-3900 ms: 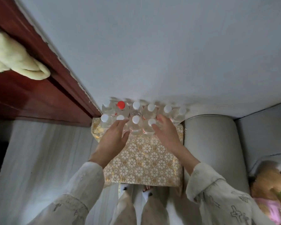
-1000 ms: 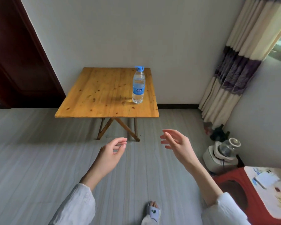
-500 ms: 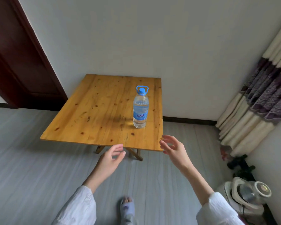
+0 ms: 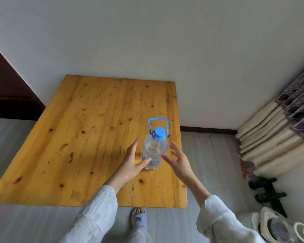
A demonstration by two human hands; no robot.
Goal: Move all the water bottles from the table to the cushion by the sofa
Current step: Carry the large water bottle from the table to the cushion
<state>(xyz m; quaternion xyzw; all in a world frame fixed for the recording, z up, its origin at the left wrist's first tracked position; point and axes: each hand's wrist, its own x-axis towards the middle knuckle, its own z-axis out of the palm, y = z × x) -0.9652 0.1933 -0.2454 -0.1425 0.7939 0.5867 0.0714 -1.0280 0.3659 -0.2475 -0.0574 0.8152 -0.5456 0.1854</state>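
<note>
white wall [image 4: 165, 41], grey plank floor [image 4: 209, 163], perhaps striped curtains [image 4: 279, 128] at right

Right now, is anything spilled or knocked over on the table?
No, nothing stands out. The water bottle stands upright on the wooden table with its blue cap on, and the wood around it looks dry. Both hands are open beside it.

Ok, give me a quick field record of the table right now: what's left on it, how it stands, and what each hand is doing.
surface: yellow wooden table
bottles left on it: one, a clear plastic water bottle with blue cap and carry handle
bottle pose: upright, near the table's right edge
left hand: open, thumb touching the bottle's lower label, fingers beside it
right hand: open, fingers spread, close beside the bottle, contact unclear
grasp: not yet closed
cushion: not in view
</note>
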